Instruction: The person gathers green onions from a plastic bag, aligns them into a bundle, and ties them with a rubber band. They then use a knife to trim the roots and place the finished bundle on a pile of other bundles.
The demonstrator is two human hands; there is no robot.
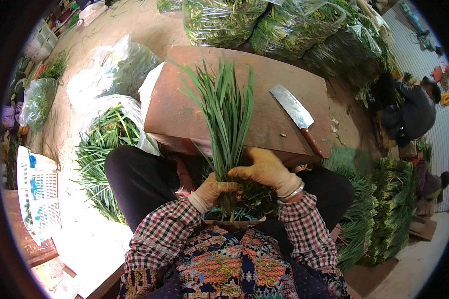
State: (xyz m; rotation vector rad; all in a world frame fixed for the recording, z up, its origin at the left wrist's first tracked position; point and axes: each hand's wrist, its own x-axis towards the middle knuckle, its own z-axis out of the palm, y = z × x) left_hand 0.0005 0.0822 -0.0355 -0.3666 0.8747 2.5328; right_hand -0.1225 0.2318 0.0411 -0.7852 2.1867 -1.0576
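My left hand (214,190), in a stained work glove, is wrapped around the lower part of a bunch of long flat green leaves (230,112), which look like garlic chives. The bunch stands roughly upright, its leaf tips fanned over a low wooden table (172,108). Gloved as well, my right hand (271,173) is at the bunch's right side, thumb and fingers apart, the thumb against the stems. Its fingertips are partly hidden. A cleaver (292,107) with a wooden handle lies on the table's right part. Below my hands are loose leaf scraps (260,196).
An open plastic bag of leaves (108,138) stands by my left knee. Big clear bags of greens (224,22) line the table's far side. Stacked tied bundles (385,209) lie at right. A white plastic crate (41,190) is at left. Another person (415,108) crouches at far right.
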